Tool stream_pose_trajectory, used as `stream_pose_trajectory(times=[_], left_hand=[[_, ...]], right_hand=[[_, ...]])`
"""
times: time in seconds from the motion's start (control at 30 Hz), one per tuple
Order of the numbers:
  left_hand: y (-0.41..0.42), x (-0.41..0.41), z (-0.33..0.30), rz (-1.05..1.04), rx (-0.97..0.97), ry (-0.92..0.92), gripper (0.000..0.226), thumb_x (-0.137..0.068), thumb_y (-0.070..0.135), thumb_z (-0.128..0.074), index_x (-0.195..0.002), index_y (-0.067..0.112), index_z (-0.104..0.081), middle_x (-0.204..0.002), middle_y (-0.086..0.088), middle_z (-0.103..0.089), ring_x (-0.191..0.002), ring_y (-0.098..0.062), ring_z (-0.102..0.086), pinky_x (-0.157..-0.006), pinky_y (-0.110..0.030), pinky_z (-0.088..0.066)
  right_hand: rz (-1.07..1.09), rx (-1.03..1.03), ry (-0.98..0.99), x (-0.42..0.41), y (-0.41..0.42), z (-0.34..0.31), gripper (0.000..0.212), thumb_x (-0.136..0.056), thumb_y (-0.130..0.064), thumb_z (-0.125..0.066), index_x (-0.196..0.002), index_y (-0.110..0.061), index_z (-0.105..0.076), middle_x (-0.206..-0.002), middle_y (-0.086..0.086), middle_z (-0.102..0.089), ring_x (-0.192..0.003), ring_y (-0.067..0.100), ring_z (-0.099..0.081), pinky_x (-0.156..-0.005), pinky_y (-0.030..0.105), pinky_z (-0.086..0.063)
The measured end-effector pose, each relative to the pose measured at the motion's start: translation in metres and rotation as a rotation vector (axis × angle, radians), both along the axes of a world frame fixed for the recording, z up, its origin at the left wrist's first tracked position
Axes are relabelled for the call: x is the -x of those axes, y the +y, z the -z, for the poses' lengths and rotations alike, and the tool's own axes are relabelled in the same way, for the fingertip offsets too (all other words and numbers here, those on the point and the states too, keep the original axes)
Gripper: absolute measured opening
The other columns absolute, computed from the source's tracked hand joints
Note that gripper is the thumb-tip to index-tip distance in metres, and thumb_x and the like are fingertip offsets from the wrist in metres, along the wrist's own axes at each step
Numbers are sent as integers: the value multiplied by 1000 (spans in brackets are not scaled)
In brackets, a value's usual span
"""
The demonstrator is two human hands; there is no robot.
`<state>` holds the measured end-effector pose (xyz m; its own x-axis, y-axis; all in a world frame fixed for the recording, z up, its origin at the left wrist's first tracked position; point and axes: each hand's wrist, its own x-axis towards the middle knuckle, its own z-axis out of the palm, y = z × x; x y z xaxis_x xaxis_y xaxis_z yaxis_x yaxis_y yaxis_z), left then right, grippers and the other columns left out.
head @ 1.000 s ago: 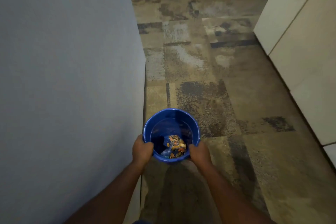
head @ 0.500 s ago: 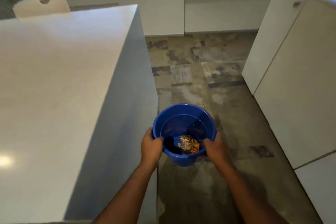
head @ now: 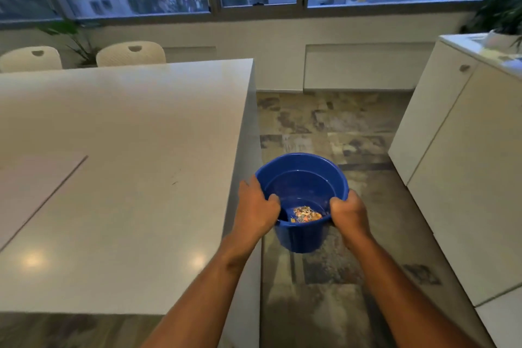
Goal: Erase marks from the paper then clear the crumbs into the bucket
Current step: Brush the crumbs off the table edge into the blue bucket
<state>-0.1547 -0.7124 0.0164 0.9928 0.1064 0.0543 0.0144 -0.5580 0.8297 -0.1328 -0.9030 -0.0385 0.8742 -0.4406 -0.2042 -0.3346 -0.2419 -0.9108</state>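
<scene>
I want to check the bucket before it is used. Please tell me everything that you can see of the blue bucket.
The blue bucket is round, looks like glossy plastic, and has a rolled rim and no visible handle. It is held upright above the floor, beside the white table's end. The left hand and the right hand grip its near rim on opposite sides, thumbs inside. A small heap of colourful crumbs lies at its bottom.
</scene>
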Motion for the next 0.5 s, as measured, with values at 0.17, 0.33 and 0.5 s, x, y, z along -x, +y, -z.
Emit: stream_pose_trajectory(times=[0.17, 0.33, 0.5], left_hand=[[48, -5, -17, 64, -29, -58, 28, -98, 17, -51, -121, 30, -46, -110, 18, -51, -99, -5, -57, -61, -4, -43], [157, -36, -12, -23, -230, -89, 55, -101, 22, -41, -152, 2, -31, -160, -15, -29, -148, -29, -27, -119, -29, -18], [266, -82, 19, -117, -617, 110, 66, -92, 37, -31, -134, -13, -43, -143, -36, -39, -133, -50, -34, -111, -57, -31]], right_hand=[[56, 37, 23, -13, 35, 0, 38, -78, -18, -51, -115, -20, -56, -92, 5, -65, -79, 25, -65, -70, 47, -59], [70, 25, 61, -25, 64, 13, 51, -71, -18, -51, -120, -30, -55, -89, -1, -69, -77, 24, -69, -71, 50, -59], [133, 20, 66, -21, 78, 18, 45, -77, -9, -51, -119, -24, -56, -91, 4, -68, -75, 27, -68, -64, 47, -60]])
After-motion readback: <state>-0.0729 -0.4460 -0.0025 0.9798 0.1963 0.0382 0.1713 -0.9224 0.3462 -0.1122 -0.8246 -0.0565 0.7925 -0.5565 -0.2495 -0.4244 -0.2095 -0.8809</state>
